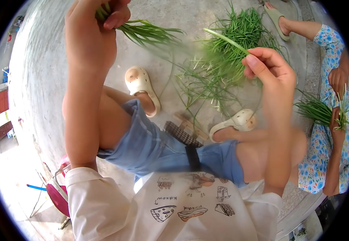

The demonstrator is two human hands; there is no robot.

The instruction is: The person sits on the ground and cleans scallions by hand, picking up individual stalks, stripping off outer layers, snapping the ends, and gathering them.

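Note:
My left hand, raised at the upper left, is closed around a bunch of garlic chives; the leaves stick out to the right. My right hand pinches a single chive stalk between thumb and fingertips, its pale end pointing up and left. Below and behind the stalk, a heap of garlic chives lies on the concrete floor. Looser strands spread from the heap toward my feet. Part of the bunch in my left hand is hidden by the fingers and the frame's edge.
My feet in cream clogs stand on either side of a low seat with checked cloth. At the right sits another person in flowered clothes, holding a chive bunch. A dark pink object stands at the lower left.

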